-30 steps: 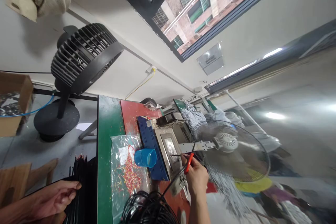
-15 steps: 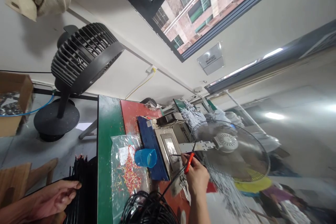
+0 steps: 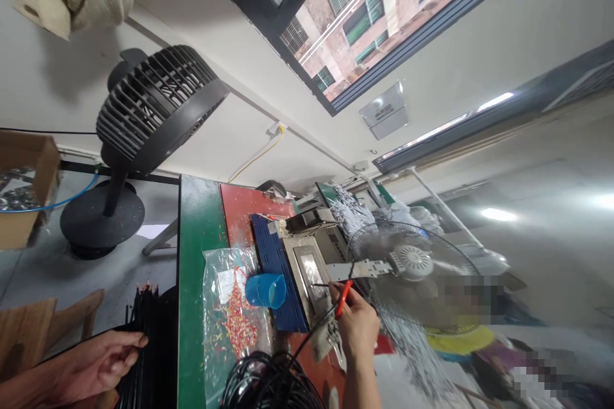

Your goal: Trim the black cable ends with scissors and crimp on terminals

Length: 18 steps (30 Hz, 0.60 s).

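Observation:
My right hand (image 3: pixel 357 326) is closed around a black cable (image 3: pixel 314 334) and a tool with a red handle (image 3: pixel 344 298); the tool's kind is not clear. The thin cable end stands over a beige box (image 3: pixel 300 278) with a shiny metal basin (image 3: pixel 313 271) on top. From the hand, the cable runs down to a coil of black cable (image 3: pixel 271 380) on the bench. At the lower left, my left hand (image 3: pixel 103 361) has its fingers curled together beside a bundle of black cables (image 3: pixel 148 332) with reddish ends. What it grips, if anything, is hidden.
On the green bench (image 3: pixel 192 268), a blue cup (image 3: pixel 266 291) stands on a clear plastic bag (image 3: pixel 215 326) scattered with red and yellow bits. A blurred wire-guard fan (image 3: pixel 415 265) is close behind my right hand. A dark fan (image 3: pixel 158 102) stands at left.
The view has shifted very slightly. My right hand, with the cable and red-handled tool, is a touch further left; my left hand looks the same.

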Each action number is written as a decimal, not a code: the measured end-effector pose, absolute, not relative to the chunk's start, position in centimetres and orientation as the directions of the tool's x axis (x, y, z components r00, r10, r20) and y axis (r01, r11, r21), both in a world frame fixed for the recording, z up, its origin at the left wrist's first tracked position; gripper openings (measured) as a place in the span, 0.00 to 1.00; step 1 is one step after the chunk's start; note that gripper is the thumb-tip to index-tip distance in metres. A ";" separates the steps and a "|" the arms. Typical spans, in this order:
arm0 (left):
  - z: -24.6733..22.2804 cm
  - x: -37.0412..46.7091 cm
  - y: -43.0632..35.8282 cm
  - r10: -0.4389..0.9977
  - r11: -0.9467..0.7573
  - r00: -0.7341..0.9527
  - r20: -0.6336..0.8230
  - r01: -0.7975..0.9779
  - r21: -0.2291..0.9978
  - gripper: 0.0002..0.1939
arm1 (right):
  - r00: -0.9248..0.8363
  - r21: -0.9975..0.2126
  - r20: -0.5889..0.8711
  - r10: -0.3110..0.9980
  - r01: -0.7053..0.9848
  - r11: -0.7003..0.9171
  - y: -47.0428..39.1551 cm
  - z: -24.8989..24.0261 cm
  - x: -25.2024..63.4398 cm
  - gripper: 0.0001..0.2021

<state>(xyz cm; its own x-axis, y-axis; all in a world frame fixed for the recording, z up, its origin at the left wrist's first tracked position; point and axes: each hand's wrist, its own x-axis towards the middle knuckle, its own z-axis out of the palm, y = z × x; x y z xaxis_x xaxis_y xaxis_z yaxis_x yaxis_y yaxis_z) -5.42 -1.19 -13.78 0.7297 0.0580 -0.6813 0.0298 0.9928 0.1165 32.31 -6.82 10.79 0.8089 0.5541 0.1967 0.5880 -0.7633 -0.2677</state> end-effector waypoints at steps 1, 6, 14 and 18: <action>-13.9 -5.4 -1.2 0.044 0.998 0.754 -0.655 -0.003 0.063 0.22 | 0.809 -0.265 0.197 0.554 0.588 -0.764 -6.8 10.8 32.3 0.25; -14.9 -5.6 -1.5 0.031 0.999 0.776 -0.630 -0.047 -0.009 0.19 | 0.807 -0.246 0.196 0.557 0.591 -0.769 -6.8 10.7 32.5 0.25; -14.6 -5.6 -1.3 0.029 0.999 0.781 -0.624 -0.047 -0.013 0.19 | 0.799 -0.229 0.211 0.564 0.601 -0.766 -6.9 10.9 32.3 0.24; -14.6 -5.6 -1.3 0.032 0.999 0.790 -0.612 -0.038 0.002 0.19 | 0.786 -0.231 0.212 0.581 0.618 -0.752 -7.0 11.0 32.2 0.25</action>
<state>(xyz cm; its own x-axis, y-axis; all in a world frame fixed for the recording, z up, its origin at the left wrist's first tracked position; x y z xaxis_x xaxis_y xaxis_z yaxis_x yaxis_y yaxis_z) -5.59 -1.28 -14.63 0.7901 0.0316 -0.6121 -0.0383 0.9993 0.0021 32.21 -6.96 10.95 0.7860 0.5807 0.2122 0.6178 -0.7517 -0.2308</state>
